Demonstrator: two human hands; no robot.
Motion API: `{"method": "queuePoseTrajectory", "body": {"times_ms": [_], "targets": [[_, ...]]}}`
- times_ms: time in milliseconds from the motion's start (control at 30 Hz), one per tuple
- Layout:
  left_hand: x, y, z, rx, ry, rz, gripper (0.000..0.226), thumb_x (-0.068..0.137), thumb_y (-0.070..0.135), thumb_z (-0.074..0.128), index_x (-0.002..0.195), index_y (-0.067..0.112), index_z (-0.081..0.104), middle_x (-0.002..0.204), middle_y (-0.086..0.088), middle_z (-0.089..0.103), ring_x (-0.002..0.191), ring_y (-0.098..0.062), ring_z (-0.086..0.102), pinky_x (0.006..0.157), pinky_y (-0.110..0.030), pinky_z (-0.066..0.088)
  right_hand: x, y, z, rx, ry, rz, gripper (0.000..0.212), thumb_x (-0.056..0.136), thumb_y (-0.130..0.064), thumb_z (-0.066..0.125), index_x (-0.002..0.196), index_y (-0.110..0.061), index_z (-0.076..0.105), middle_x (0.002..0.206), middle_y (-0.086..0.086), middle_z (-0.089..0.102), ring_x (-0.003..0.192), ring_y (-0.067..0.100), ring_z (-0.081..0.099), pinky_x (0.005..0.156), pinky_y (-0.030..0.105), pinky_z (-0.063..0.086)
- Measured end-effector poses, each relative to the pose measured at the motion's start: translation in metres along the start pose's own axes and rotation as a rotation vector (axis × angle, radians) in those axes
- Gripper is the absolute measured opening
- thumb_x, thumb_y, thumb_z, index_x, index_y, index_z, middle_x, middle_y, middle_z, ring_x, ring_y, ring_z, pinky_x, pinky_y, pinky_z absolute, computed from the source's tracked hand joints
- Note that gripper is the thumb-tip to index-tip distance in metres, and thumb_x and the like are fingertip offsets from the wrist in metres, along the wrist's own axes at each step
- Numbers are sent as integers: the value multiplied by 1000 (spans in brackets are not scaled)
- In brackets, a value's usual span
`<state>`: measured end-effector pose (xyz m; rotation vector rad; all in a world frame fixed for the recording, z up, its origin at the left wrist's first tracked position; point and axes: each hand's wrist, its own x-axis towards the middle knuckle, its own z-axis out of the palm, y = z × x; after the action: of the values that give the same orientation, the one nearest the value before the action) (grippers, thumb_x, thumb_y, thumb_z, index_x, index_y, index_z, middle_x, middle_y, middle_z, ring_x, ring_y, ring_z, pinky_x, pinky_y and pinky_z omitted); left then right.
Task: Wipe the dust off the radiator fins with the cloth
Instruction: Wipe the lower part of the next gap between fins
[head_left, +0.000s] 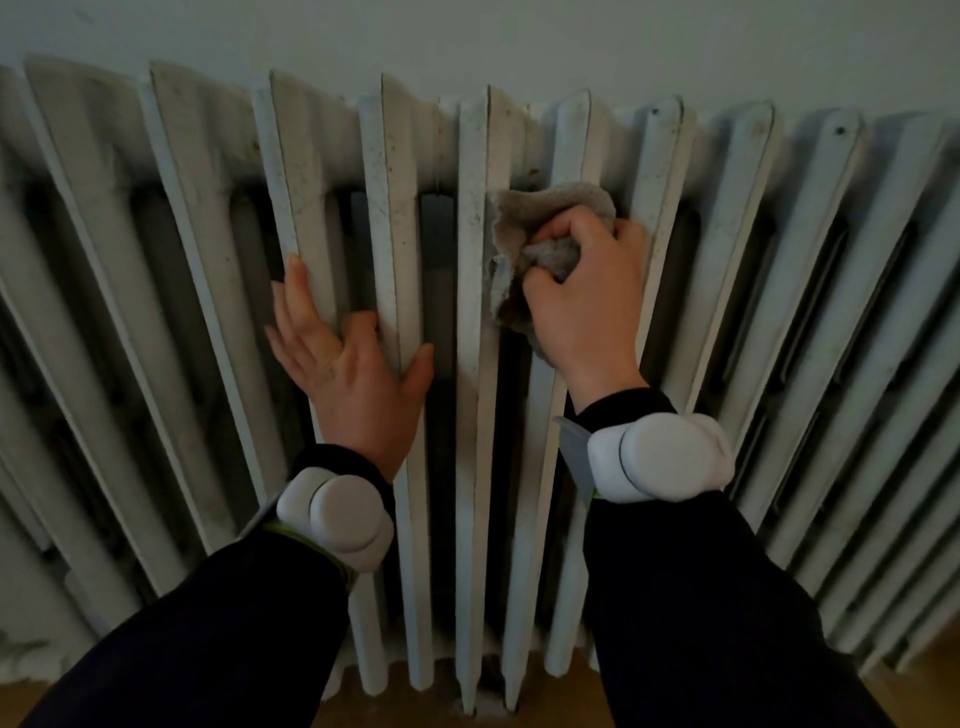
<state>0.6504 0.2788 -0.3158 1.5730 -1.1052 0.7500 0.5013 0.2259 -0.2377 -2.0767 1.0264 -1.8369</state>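
Radiator (472, 208): white fins, speckled w/ dirt. Cloth (540, 239): grey, crumpled, pressed betw. centre fins near top. R hand (587, 312) fingers curl round it; L hand (353, 364) fingers spread flat on fins.

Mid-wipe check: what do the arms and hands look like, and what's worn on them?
The left sleeve and right sleeve are dark and long. A white, rounded left wrist device and right wrist device sit at the cuffs, with yellow-green strap edging. The left hand and right hand are ungloved.
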Motion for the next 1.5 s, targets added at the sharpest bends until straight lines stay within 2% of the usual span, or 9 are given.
{"method": "queuePoseTrajectory", "body": {"times_ms": [100,333,400,567,667,833,933,1100,1500], "targets": [[0,-4,2,-14,6,12,35,78,35,72,87,4,57,153,-26,7,141,-46,5,113,-60,6,0,2,0,-8,1,-13,17,80,-11,63,88,-24,54,112,10,46,82,-4,23,74,-1,26],[1,-5,3,-41,9,11,38,77,37,69,90,3,57,153,-25,6,141,-45,4,115,-54,7,-1,1,2,-33,40,-32,17,80,-11,62,90,-23,54,110,7,44,80,-3,24,76,-6,25],[1,-3,2,-38,-6,13,39,78,39,67,91,3,57,153,-26,6,142,-45,4,114,-54,8,-5,0,4,-50,63,-39,18,80,-10,62,94,-19,57,110,5,41,85,-1,26,77,-1,26],[-1,-5,-6,3,-73,24,55,80,50,59,108,2,57,155,-25,3,142,-44,0,113,-60,6,-22,-2,3,-110,27,-52,31,78,-6,62,106,-16,57,130,12,33,120,24,37,107,30,32],[9,-10,-14,37,-38,59,73,81,62,46,126,5,52,155,-23,5,143,-40,0,115,-57,5,-19,-12,-3,-97,75,-92,36,78,-7,57,114,-15,56,135,16,30,124,28,35,109,34,31],[26,-14,-14,60,-23,244,70,85,57,46,125,0,52,153,-27,13,142,-42,2,115,-57,9,3,-24,-1,-145,65,-116,39,80,-11,58,118,-19,56,131,17,34,119,33,40,105,40,38],[23,-15,-7,120,-15,285,74,83,54,48,129,-4,46,151,-27,19,139,-48,4,114,-59,9,-4,-13,6,-178,49,-113,35,82,-15,61,116,-21,56,133,16,34,121,31,41,104,39,40],[17,-18,-3,171,4,298,77,81,50,54,136,-3,39,148,-23,29,139,-45,2,115,-57,4,-34,12,18,-178,44,-99,34,80,-11,64,112,-21,57,133,14,35,121,29,42,103,40,42],[-5,-29,-2,142,-62,304,82,82,47,51,144,0,27,150,-18,31,141,-43,0,116,-52,-3,-80,43,28,-208,14,-69,37,77,-9,70,110,-20,56,130,14,37,118,26,44,100,35,43]]}}
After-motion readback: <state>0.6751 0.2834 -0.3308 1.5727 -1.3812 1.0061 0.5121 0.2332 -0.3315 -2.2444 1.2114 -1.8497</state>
